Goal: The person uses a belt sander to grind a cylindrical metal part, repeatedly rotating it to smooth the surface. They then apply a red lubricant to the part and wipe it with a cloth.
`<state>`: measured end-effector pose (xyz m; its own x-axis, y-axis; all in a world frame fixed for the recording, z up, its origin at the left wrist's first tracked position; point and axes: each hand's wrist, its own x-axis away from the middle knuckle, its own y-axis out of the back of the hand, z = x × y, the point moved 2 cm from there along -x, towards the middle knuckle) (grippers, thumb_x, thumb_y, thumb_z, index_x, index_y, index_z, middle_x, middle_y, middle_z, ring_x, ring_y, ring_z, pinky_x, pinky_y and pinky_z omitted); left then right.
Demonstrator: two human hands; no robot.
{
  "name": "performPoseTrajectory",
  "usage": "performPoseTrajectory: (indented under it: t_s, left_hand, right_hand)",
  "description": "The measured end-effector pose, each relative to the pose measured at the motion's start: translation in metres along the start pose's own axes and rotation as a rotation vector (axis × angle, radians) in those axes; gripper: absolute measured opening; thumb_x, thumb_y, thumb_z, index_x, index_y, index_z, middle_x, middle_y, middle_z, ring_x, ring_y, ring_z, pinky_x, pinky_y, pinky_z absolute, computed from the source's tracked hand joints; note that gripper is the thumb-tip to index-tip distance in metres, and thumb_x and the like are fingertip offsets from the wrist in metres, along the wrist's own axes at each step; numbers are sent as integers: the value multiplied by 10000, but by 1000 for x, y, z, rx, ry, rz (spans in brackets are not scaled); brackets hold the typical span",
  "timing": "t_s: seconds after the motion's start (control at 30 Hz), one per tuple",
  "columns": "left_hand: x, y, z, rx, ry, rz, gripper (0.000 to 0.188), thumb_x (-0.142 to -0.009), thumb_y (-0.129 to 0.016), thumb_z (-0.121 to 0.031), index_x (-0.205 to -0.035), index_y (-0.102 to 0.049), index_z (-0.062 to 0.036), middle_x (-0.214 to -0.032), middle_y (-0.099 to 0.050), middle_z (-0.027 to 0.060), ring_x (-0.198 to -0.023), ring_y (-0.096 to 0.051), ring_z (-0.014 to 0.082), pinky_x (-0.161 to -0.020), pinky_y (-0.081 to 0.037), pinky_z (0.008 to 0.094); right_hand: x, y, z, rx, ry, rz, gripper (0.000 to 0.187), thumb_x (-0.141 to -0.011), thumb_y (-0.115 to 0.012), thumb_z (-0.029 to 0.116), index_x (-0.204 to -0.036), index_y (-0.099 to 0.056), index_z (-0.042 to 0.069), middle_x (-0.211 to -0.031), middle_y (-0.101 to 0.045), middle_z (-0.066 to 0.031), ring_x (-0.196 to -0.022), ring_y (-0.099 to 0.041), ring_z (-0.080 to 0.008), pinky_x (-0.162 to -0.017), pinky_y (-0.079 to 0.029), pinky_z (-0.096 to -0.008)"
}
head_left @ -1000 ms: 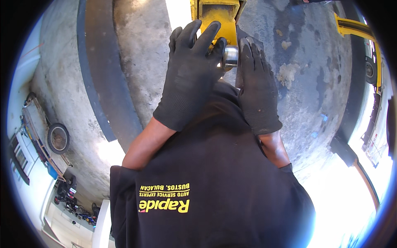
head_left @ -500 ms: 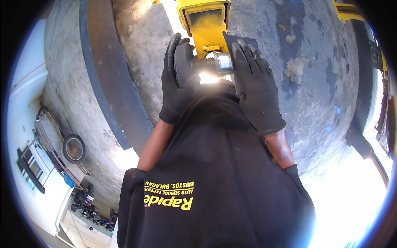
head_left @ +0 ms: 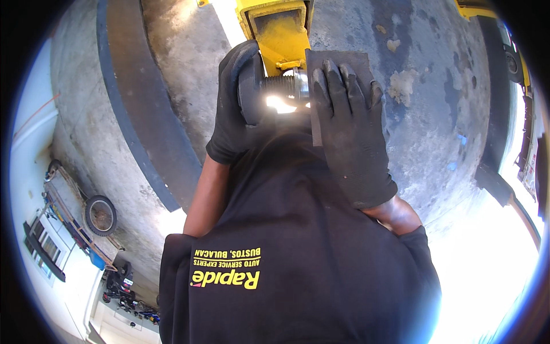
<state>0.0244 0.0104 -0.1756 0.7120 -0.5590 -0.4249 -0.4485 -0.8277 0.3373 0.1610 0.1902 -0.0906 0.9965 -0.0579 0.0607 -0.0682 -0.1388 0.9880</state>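
Observation:
My left hand, in a black glove, is closed round a thick black round pad. A threaded metal screw runs from the pad to a shiny metal collar below a yellow steel arm. My right hand, also gloved in black, lies flat with its fingers stretched over a dark grey-brown sheet that looks like sandpaper. The sheet stands beside the collar's right end; whether it touches the metal is hidden. My right thumb does not show.
Stained concrete floor surrounds the yellow arm. A long dark strip crosses the floor on the left. Farther left are a wheeled cart and a parked motorcycle. Another yellow part stands at the upper right.
My right hand has turned flatter and its wrist has dropped slightly. More of the sheet shows around its fingers. My left hand keeps hold of the pad; the whole view has shifted a little.

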Motion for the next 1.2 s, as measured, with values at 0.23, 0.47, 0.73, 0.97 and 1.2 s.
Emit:
performPoseTrajectory:
  t_s: [0.23, 0.47, 0.73, 0.97, 1.2]
  left_hand:
    - [-14, 1, -53, -214, 244, -50, 713, -852, -981, -199, -1512, -725, -110, -1672, -603, 206, -1583, -573, 391, -1284, -505, 523]
    - [-25, 1, -74, -561, 176, 46, 449, -824, -988, -238, -1254, -862, -214, -1597, -660, 173, -1438, -654, 417, -1136, -591, 516]
    - [-27, -8, -77, -751, 96, 146, 257, -920, -861, -241, -1155, -822, -145, -1418, -728, 17, -1380, -654, 457, -1096, -620, 522]
    - [-17, -23, -65, -715, 219, 60, 376, -901, -875, -162, -1270, -832, -101, -1411, -721, 61, -1382, -630, 448, -1099, -590, 537]
    - [-17, -16, -66, -843, 63, 118, 360, -897, -865, -164, -1248, -830, -90, -1347, -723, 59, -1346, -643, 432, -1084, -598, 514]
  right_hand:
    - [-39, 0, -3, 157, 94, 1, 624, -1100, -607, 233, -1710, -527, 134, -1746, -555, -113, -1619, -517, -325, -1310, -416, -646]
    - [-5, 14, 7, 41, 92, -39, 556, -1085, -668, 307, -1599, -643, 96, -1600, -678, -152, -1547, -596, -341, -1239, -452, -730]
    - [-53, 5, -1, 150, 97, 11, 606, -1091, -627, 190, -1686, -553, 103, -1656, -653, -106, -1591, -564, -298, -1293, -430, -626]
    - [-10, 20, 20, 152, 88, -26, 575, -1086, -677, 240, -1636, -608, 84, -1597, -692, -125, -1541, -617, -318, -1209, -474, -709]
    - [-41, 6, 10, 17, 29, -46, 616, -1095, -621, 122, -1707, -563, 142, -1692, -622, -133, -1575, -580, -317, -1251, -447, -624]
